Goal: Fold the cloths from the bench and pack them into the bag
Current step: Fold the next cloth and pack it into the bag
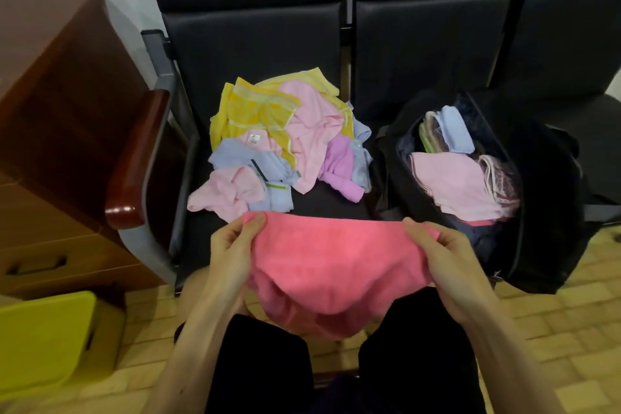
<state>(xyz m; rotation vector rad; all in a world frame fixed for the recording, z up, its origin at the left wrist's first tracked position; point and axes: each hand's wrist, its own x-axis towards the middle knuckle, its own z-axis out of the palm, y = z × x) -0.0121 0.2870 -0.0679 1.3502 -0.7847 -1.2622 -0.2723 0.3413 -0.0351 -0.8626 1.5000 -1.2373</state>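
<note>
A bright pink cloth (331, 265) hangs spread between my hands in front of the bench. My left hand (233, 254) pinches its top left corner and my right hand (440, 255) pinches its top right corner. A loose pile of cloths (285, 141) in yellow, pale pink, light blue and lilac lies on the black bench seat (336, 208). To the right an open black bag (544, 198) sits on the bench, holding folded cloths, with a pale pink one (450, 183) on top and a light blue one (455, 131) behind it.
A wooden armrest (137, 158) bounds the bench on the left, with a brown wooden cabinet (53, 104) beyond it. A yellow stool (43, 339) stands on the tiled floor at lower left. My legs in black trousers fill the bottom centre.
</note>
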